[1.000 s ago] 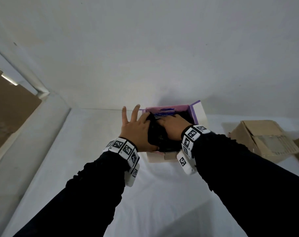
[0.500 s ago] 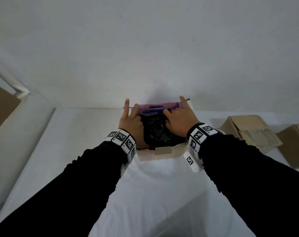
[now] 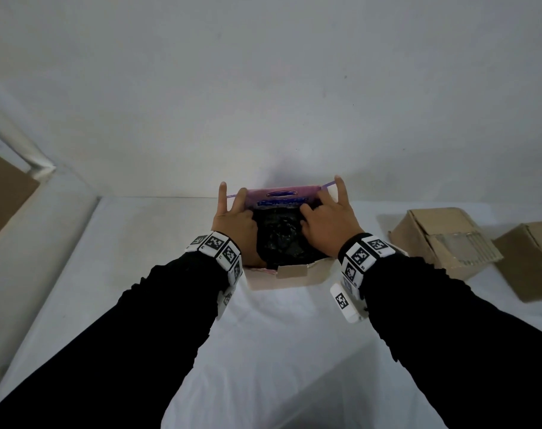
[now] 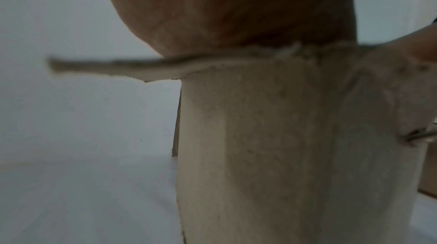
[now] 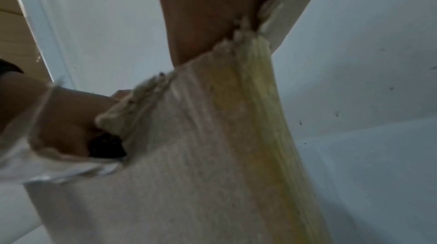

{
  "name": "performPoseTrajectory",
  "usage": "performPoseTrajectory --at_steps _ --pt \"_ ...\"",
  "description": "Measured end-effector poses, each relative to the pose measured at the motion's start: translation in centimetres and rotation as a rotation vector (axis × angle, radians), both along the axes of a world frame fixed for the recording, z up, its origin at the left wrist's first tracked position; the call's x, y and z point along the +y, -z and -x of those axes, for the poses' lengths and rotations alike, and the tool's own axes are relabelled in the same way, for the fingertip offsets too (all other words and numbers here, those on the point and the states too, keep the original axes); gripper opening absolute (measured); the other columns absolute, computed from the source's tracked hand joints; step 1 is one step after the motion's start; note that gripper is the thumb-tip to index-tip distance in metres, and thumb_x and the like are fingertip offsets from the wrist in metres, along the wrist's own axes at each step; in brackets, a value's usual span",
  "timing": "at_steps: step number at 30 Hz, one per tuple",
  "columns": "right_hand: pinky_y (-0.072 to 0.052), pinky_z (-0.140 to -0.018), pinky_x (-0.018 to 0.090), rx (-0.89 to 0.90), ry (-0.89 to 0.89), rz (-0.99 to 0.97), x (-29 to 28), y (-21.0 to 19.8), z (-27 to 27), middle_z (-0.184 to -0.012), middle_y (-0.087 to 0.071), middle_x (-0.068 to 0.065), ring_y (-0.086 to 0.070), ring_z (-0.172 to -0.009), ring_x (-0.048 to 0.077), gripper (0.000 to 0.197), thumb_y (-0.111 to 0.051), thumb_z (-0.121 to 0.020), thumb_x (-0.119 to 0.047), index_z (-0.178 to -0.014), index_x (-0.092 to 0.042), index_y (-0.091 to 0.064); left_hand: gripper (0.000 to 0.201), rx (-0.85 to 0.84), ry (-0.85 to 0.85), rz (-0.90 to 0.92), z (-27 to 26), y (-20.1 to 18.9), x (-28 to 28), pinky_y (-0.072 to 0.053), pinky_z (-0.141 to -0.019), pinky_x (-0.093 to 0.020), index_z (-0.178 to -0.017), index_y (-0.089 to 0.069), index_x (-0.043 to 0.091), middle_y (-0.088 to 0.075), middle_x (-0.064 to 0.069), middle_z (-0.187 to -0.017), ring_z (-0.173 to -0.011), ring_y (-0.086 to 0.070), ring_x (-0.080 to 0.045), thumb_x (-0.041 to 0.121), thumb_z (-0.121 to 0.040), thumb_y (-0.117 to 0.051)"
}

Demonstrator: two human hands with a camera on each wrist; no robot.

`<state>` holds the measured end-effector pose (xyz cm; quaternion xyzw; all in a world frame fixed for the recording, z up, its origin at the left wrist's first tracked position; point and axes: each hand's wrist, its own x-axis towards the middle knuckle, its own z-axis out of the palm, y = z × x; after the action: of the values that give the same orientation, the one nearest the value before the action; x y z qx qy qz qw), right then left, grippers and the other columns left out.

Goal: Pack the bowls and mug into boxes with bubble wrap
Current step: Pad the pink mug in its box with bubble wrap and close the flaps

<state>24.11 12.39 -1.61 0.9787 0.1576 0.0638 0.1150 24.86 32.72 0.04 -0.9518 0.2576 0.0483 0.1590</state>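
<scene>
- At frame centre, left hand [image 3: 234,222] and right hand [image 3: 327,222] press the dark wrapped bundle [image 3: 279,236] down, seating it.
- Fingers spread flat, steadying the open box [image 3: 294,275].

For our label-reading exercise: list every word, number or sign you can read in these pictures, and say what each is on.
Purple box flap: a dark oval logo and a line of print, both too blurred to read.
Wrist bands: black-and-white square code markers, no letters legible.
Brown boxes: no print visible.
Wrist views: no text.
</scene>
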Motion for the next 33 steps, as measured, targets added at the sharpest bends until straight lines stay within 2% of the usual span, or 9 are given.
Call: performPoseTrajectory --at_steps 4,7,11,16,20,22,26,29,33 --pt "-0.018 -0.108 0.057 -0.08 -0.012 0.025 0.0 -0.1 0.9 -0.083 -0.067 0.003 -0.055 -0.104 0.031 0.02 -0.064 -0.078 -0.024 -0.096 -0.018 -0.064 0.083 -0.071 -0.042 -0.036 0.8 -0.8 -0.4 0.013 -0.108 -0.068 -0.112 -0.057 0.022 -0.059 0.001 -0.111 -0.134 -0.022 -0.033 0.085 -0.06 -0.043" --pt "-0.007 -0.111 0.058 -0.048 0.027 0.007 -0.4 -0.7 1.8 -0.069 -0.069 0.0 -0.05 -0.115 0.029 0.021 -0.058 -0.079 -0.021 -0.1 -0.018 -0.062 0.064 -0.101 -0.076 -0.032 1.2 -0.9 -0.6 0.01 -0.108 -0.067 -0.105 -0.06 0.018 -0.059 -0.002 -0.113 -0.128 -0.032 -0.031 0.07 -0.068 -0.055" --pt "0.016 -0.111 0.057 0.093 0.059 -0.039 -0.3 -1.4 2.9 -0.086 -0.069 0.003 -0.042 -0.125 0.026 0.024 -0.045 -0.089 -0.02 -0.109 -0.017 -0.057 0.041 -0.025 -0.118 0.037 1.5 -0.3 -0.1 0.006 -0.108 -0.068 -0.095 -0.065 0.027 -0.062 0.007 -0.112 -0.137 -0.019 -0.028 0.059 -0.071 -0.064" --pt "-0.024 -0.103 0.049 -0.107 -0.089 -0.192 -0.9 -1.0 5.1 -0.081 -0.065 0.0 -0.06 -0.089 0.025 0.031 -0.046 -0.093 -0.045 -0.085 -0.019 -0.061 0.033 -0.153 -0.056 0.118 2.9 -0.9 0.4 -0.004 -0.112 -0.059 -0.099 -0.06 0.025 -0.061 0.005 -0.109 -0.123 -0.039 -0.024 0.054 -0.086 -0.05" --pt "-0.026 -0.105 0.049 0.054 -0.152 -0.161 -2.5 -0.6 7.4 -0.079 -0.068 -0.003 -0.057 -0.093 0.02 0.062 -0.033 -0.084 -0.074 -0.087 -0.021 -0.064 0.071 -0.121 0.059 0.245 4.9 0.5 1.2 -0.017 -0.107 -0.051 -0.078 -0.064 0.026 -0.065 0.01 -0.082 -0.102 -0.051 -0.016 0.08 -0.08 -0.017" --pt "-0.021 -0.108 0.048 0.115 -0.188 -0.073 -2.9 -1.0 8.1 -0.09 -0.069 -0.002 -0.055 -0.104 0.021 0.044 -0.046 -0.086 -0.059 -0.098 -0.02 -0.064 0.07 -0.085 0.165 0.186 5.9 1.3 2.1 -0.024 -0.103 -0.049 -0.082 -0.065 0.027 -0.065 0.012 -0.084 -0.098 -0.053 -0.016 0.083 -0.074 -0.023" --pt "-0.013 -0.114 0.044 0.175 -0.192 -0.027 -2.6 -2.2 9.5 -0.092 -0.069 -0.003 -0.059 -0.101 0.019 0.014 -0.055 -0.09 -0.033 -0.1 -0.025 -0.06 0.02 -0.135 0.297 0.258 7.2 1.9 3.1 -0.033 -0.095 -0.046 -0.075 -0.063 0.025 -0.067 0.008 -0.076 -0.09 -0.059 -0.017 0.045 -0.079 -0.065" --pt "-0.016 -0.114 0.038 0.249 -0.198 -0.027 -3.2 -2.6 10.8 -0.088 -0.069 -0.002 -0.062 -0.093 0.019 0.018 -0.053 -0.09 -0.037 -0.096 -0.022 -0.062 0.017 -0.162 0.371 0.328 8.7 2.1 3.1 -0.04 -0.092 -0.046 -0.074 -0.062 0.025 -0.064 0.011 -0.07 -0.087 -0.059 -0.015 0.04 -0.078 -0.069" --pt "-0.028 -0.105 0.032 0.278 -0.231 -0.157 -3.8 -2.2 12.3 -0.073 -0.063 -0.007 -0.057 -0.077 0.016 0.051 -0.04 -0.085 -0.07 -0.082 -0.024 -0.061 0.015 -0.187 0.41 0.349 11.2 3.7 3.3 -0.03 -0.096 -0.041 -0.077 -0.061 0.027 -0.065 0.012 -0.073 -0.09 -0.057 -0.013 0.04 -0.083 -0.062"
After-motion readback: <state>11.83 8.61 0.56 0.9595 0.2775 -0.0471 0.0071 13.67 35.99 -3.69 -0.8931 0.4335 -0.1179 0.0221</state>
